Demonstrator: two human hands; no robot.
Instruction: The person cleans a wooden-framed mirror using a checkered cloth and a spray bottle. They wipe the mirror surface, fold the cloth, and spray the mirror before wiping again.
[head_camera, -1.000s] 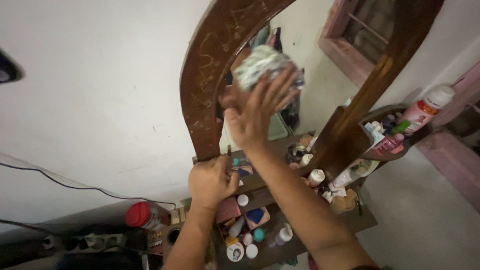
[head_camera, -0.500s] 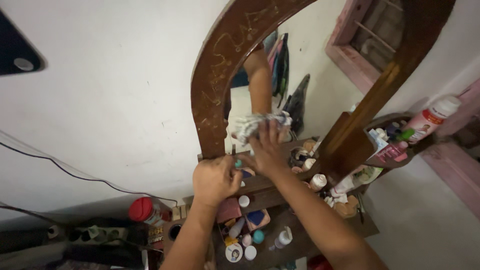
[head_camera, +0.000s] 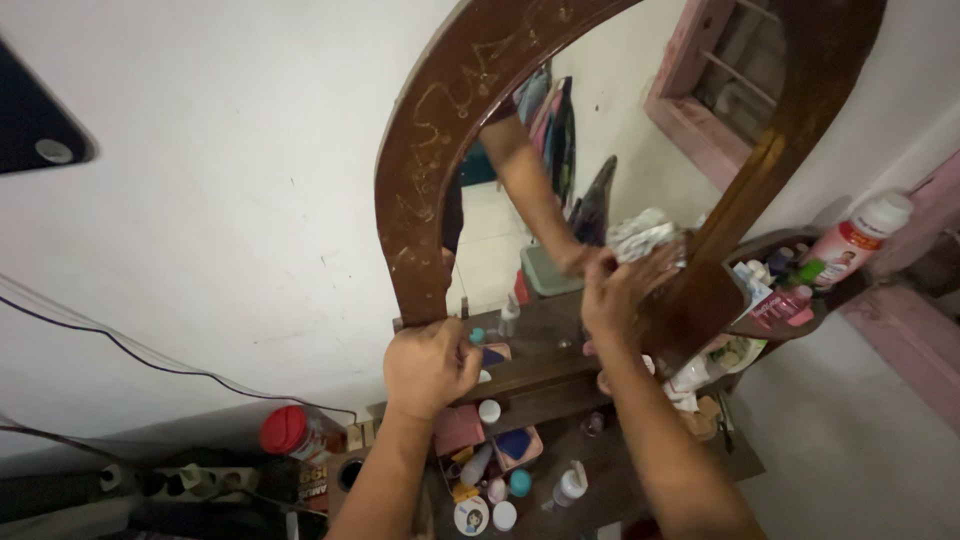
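Against a white wall (head_camera: 200, 200), one arched wooden mirror (head_camera: 420, 190). Left hand (head_camera: 430, 365) grips its frame's base; right hand (head_camera: 622, 290) presses one crumpled cloth (head_camera: 640, 236) on the glass's lower right.

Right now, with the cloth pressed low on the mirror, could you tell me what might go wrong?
The right hand rubs the crumpled cloth just above the shelf; a wide stroke might topple the small bottle there. The white and pink bottle leans at the side shelf's edge and could fall if the frame shakes. The left hand only steadies the frame's base.
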